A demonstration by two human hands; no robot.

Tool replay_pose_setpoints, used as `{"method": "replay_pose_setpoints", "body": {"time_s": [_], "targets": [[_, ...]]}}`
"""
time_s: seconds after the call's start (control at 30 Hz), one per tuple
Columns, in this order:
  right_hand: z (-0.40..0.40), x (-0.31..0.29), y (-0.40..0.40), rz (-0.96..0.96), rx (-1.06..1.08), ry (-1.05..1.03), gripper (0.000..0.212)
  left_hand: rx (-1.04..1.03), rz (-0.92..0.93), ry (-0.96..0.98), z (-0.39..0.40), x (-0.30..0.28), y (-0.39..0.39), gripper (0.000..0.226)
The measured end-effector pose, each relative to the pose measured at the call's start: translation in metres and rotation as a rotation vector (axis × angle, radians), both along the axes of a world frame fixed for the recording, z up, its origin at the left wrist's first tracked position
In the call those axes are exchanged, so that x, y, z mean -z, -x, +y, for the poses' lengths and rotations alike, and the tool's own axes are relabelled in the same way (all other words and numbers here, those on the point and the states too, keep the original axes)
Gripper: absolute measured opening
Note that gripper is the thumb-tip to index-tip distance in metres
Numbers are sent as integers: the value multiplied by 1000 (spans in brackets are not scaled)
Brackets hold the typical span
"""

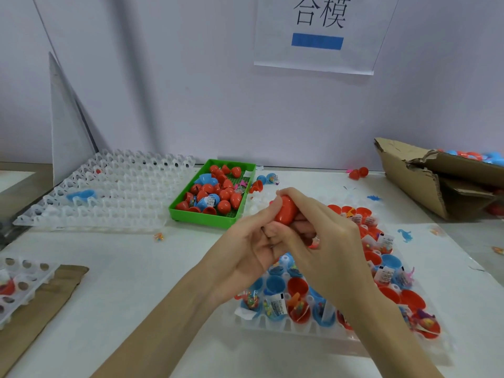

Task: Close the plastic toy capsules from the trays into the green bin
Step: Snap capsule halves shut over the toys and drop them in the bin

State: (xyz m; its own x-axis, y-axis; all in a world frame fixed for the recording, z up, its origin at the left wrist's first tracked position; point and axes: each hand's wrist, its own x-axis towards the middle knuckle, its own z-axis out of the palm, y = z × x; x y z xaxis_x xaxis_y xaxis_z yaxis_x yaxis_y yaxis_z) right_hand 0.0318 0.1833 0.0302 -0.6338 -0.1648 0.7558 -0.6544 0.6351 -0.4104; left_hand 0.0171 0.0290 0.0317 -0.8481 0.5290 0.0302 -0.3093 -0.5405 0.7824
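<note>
A red capsule sits between both hands above the table's middle. My left hand curls round it from the left and below. My right hand grips it from the right and above, thumb on top. Under the hands lies a clear tray holding several open red and blue capsule halves with small toys and paper slips. The green bin stands behind the hands to the left, with several red and blue capsules inside.
A stack of clear trays with one blue piece lies at the back left. Another clear tray sits on cardboard at the left edge. A torn cardboard box with capsules stands at the back right. Loose capsules and small toys dot the table.
</note>
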Motion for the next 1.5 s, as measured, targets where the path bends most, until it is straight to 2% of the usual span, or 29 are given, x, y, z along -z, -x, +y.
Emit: {"method": "replay_pose_setpoints", "body": {"time_s": [0.13,0.3,0.6,0.77,0.83,0.93,1.07,1.2,1.33,1.5], "targets": [[-5,1,-1,86,-34,73,56,28,23,-31,-5,-4,1,33],[-3,2,0,78,-42,49,43,36,8,-49,-3,-3,2,34],[0,2,-3,10,79,-31,36,36,-60,23,2,1,3,39],[0,3,1,-56,65,-39,46,-5,-10,95,-1,-1,5,48],[0,4,2,-67,73,-57,53,-92,76,194,-2,0,7,50],[1,3,3,-30,94,-81,51,-205,156,268,-4,3,9,44],[0,3,3,-7,73,-54,55,-207,175,270,-7,2,10,49],[-4,3,2,-27,24,35,65,-140,71,152,-7,-3,8,44],[-6,5,2,-16,-11,96,51,-53,25,83,-9,-5,8,43],[-4,7,3,-68,6,36,46,-167,102,226,-4,-2,7,55]]}}
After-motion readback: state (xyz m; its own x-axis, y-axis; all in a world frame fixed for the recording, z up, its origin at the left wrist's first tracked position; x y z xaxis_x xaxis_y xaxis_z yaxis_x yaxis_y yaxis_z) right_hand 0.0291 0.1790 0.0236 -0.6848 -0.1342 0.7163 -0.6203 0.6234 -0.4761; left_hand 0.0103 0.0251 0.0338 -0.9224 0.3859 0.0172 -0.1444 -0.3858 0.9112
